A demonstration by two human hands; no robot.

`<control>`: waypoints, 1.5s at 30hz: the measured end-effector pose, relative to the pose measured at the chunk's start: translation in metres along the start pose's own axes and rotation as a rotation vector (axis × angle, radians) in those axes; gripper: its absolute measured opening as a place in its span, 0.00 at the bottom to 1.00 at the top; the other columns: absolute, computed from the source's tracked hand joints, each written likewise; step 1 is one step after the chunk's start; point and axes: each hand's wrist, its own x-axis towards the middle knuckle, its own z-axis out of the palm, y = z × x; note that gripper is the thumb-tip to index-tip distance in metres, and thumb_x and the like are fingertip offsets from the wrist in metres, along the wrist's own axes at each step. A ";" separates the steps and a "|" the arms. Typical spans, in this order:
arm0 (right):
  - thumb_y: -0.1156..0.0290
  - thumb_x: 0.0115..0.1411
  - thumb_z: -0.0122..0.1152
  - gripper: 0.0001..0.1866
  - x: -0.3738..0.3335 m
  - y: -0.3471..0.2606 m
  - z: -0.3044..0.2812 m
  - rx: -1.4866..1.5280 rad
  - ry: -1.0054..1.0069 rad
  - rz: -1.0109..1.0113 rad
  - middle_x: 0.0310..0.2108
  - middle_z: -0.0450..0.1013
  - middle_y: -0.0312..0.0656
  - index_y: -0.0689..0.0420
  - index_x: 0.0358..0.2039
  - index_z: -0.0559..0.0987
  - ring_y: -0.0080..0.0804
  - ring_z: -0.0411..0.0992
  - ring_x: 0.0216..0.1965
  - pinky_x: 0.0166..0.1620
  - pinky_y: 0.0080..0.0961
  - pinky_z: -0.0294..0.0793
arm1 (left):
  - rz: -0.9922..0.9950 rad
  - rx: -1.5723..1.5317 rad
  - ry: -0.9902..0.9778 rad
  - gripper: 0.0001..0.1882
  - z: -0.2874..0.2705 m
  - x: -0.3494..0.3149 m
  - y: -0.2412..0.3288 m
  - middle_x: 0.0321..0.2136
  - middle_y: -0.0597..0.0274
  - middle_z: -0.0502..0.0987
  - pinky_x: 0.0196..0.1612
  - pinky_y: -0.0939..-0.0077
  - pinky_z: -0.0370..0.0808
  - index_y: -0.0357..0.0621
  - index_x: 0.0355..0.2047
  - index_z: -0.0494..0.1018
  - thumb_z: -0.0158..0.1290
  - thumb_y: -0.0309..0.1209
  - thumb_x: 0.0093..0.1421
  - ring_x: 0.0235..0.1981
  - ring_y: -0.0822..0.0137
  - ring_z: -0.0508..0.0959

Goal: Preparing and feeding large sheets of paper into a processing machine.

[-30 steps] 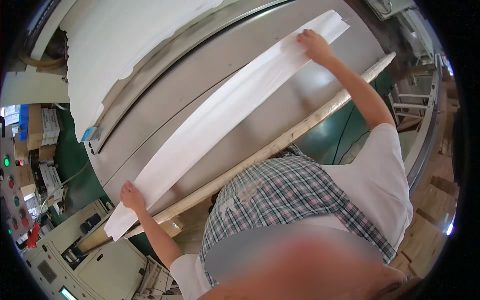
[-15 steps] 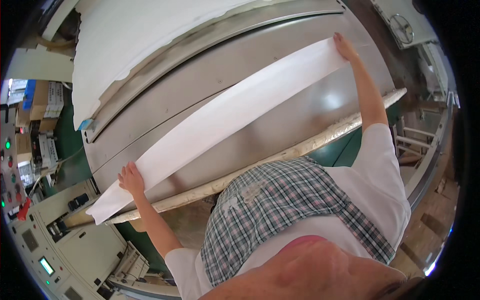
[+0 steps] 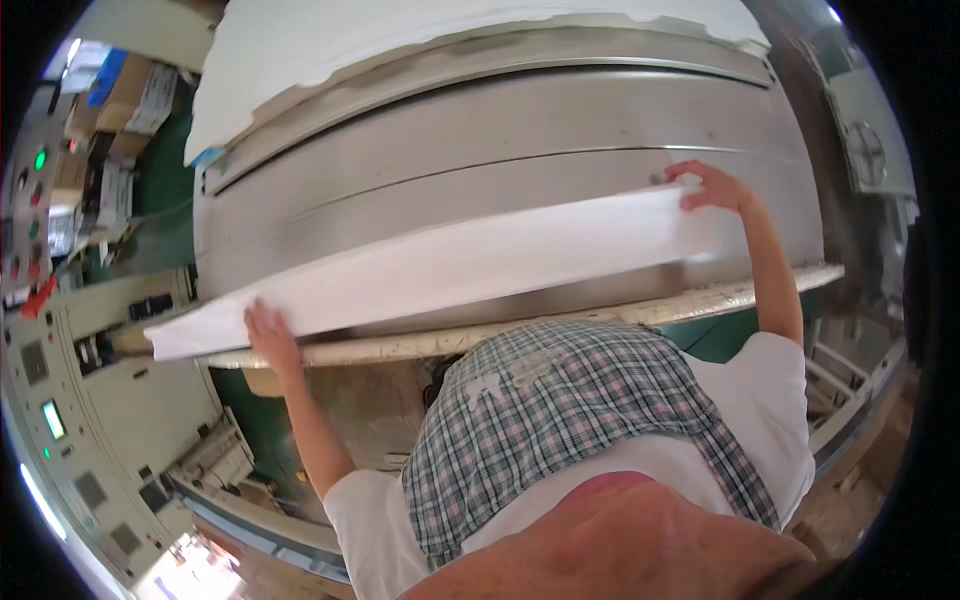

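- White strip (image 3: 470, 262): lies lengthwise across the near part of the metal desk (image 3: 560, 115); its left end projects past the desk's left edge. Material cannot be determined.
- Left hand (image 3: 275, 338): fingers rest over the strip near its left end. Image blur applies; whether this grip is clamped or merely laid on cannot be told.
- Right hand (image 3: 722, 188): at the strip's right end, thumb and fingers curved and apart; this grip is not closed on anything.
- Pale bar (image 3: 410, 347): runs along the desk's front edge, between the strip and the plaid apron (image 3: 570, 400) worn by the person.
- White sheet (image 3: 430, 30): spread at the far side, beyond a metal rail, well apart from both hands.
- Beige cabinet (image 3: 150, 410): stands left of the person, with a small lit display.
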 end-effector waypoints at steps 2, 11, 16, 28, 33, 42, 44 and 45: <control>0.64 0.39 0.69 0.32 0.008 -0.024 0.021 -0.041 -0.087 -0.041 0.41 0.67 0.37 0.51 0.48 0.70 0.27 0.62 0.45 0.49 0.24 0.61 | -0.071 -0.102 0.029 0.22 -0.010 -0.006 0.028 0.52 0.45 0.61 0.56 0.58 0.56 0.46 0.52 0.63 0.46 0.32 0.56 0.54 0.48 0.60; 0.59 0.41 0.67 0.36 0.072 -0.113 0.126 -0.047 -0.427 -0.145 0.42 0.66 0.39 0.59 0.50 0.66 0.27 0.63 0.43 0.44 0.24 0.65 | -0.083 -0.078 0.244 0.16 -0.020 -0.004 0.022 0.44 0.48 0.69 0.50 0.60 0.63 0.46 0.41 0.72 0.52 0.36 0.52 0.47 0.50 0.66; 0.63 0.45 0.65 0.32 0.089 -0.172 0.173 0.067 -0.556 -0.196 0.43 0.66 0.40 0.61 0.49 0.65 0.27 0.64 0.43 0.43 0.24 0.67 | -0.127 -0.152 0.206 0.12 -0.027 0.000 0.030 0.45 0.52 0.70 0.55 0.61 0.56 0.48 0.40 0.73 0.49 0.33 0.55 0.49 0.56 0.66; 0.68 0.47 0.61 0.25 0.137 -0.302 0.300 0.074 -0.475 -0.178 0.39 0.68 0.42 0.64 0.45 0.68 0.29 0.68 0.39 0.42 0.24 0.68 | 0.179 -0.510 0.213 0.13 -0.037 -0.017 0.012 0.42 0.54 0.72 0.51 0.62 0.65 0.45 0.33 0.74 0.56 0.31 0.45 0.46 0.57 0.70; 0.65 0.48 0.60 0.21 0.182 -0.352 0.377 -0.107 -0.266 -0.380 0.38 0.68 0.43 0.60 0.41 0.72 0.32 0.67 0.40 0.41 0.26 0.68 | 0.384 -0.817 0.049 0.12 -0.054 -0.003 -0.019 0.40 0.54 0.73 0.48 0.64 0.68 0.41 0.31 0.73 0.56 0.31 0.45 0.45 0.56 0.70; 0.70 0.51 0.56 0.14 0.236 -0.375 0.396 -0.218 0.386 -0.544 0.37 0.66 0.42 0.58 0.39 0.71 0.34 0.67 0.37 0.41 0.27 0.67 | 0.528 -0.938 -0.259 0.08 -0.050 0.088 -0.119 0.33 0.57 0.75 0.39 0.68 0.72 0.44 0.30 0.73 0.54 0.30 0.49 0.35 0.58 0.75; 0.69 0.52 0.54 0.13 0.239 -0.347 0.366 -0.346 0.603 -0.315 0.39 0.66 0.46 0.58 0.38 0.70 0.40 0.66 0.40 0.43 0.32 0.66 | 0.483 -0.906 -0.306 0.08 -0.038 0.129 -0.138 0.33 0.58 0.75 0.39 0.70 0.72 0.45 0.32 0.74 0.52 0.32 0.51 0.35 0.58 0.75; 0.69 0.52 0.54 0.13 0.240 -0.333 0.359 -0.348 0.611 -0.303 0.39 0.66 0.46 0.58 0.38 0.70 0.40 0.66 0.40 0.43 0.32 0.66 | 0.461 -0.875 -0.236 0.08 -0.027 0.148 -0.148 0.31 0.57 0.75 0.36 0.70 0.72 0.44 0.31 0.73 0.51 0.33 0.51 0.33 0.58 0.75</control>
